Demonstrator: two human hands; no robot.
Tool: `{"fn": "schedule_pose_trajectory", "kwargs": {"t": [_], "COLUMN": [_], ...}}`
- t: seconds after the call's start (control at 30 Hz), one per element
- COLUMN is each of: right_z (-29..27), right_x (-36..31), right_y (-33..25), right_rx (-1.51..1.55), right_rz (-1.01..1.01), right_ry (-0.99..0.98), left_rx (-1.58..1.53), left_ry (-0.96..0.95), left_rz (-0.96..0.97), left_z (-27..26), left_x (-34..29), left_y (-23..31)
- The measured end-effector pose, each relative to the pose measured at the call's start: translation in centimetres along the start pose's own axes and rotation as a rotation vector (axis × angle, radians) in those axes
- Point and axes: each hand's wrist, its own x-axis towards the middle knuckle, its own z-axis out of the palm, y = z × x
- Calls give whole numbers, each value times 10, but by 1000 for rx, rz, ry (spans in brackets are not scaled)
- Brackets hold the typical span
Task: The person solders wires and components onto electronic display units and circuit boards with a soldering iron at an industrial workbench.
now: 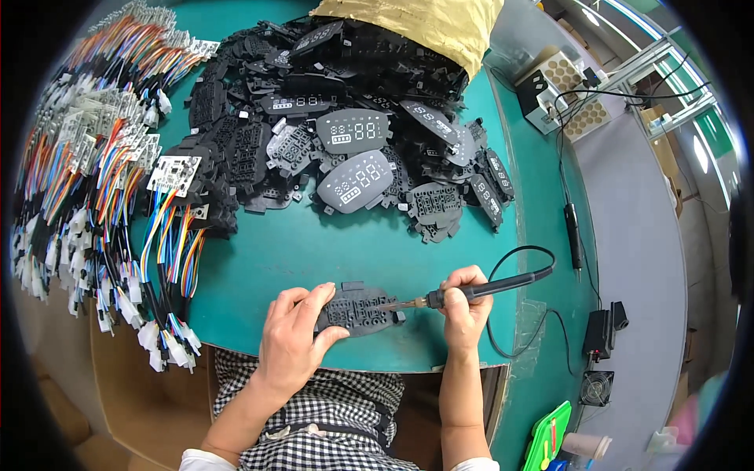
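Observation:
A black plastic display housing (359,314) lies on the green work mat near its front edge, its ribbed back facing up. My left hand (289,339) grips its left end between thumb and fingers. In my right hand (465,312) is a soldering iron (506,285), held like a pen and pointing left. Its thin metal tip meets the right part of the housing; whether it touches or hovers just above I cannot tell. The iron's black cable loops away to the right.
Behind my hands, a large heap of similar housings (353,129) spills from a yellow sack (424,27). Bundles of wired circuit boards (110,157) crowd the left side. A second pen-shaped tool (572,235), a small fan (597,388) and a green tray (547,436) are at right.

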Motion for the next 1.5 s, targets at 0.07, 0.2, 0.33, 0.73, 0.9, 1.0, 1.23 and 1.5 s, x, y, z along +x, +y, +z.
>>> {"fn": "schedule_pose_trajectory", "kwargs": {"t": [0.07,0.2,0.33,0.73,0.9,1.0,1.23,1.5], "right_z": [4,10,11,13,12,12,12,10], "right_x": [-1,0,0,-1,-1,-2,-4,-3], "right_y": [-4,-7,-5,-5,-5,-6,-6,-7], "right_rx": [-49,-104,-100,-87,-114,-127,-92,-98], "right_rz": [87,94,114,107,62,48,40,25], "right_ry": [-50,-98,-132,-147,-162,-173,-185,-227], "left_rx": [-20,-58,-30,-31,-36,-36,-22,-46], "left_ry": [7,-10,-30,-40,-41,-41,-28,-31], "left_rz": [-17,-38,-16,-15,-17,-18,-23,-29], "left_z": [2,-1,-3,-3,-4,-4,-4,-5], "left_x": [-1,1,4,3,3,3,3,3], "left_y": [-2,-1,-1,-3,-2,-2,-1,0]}}
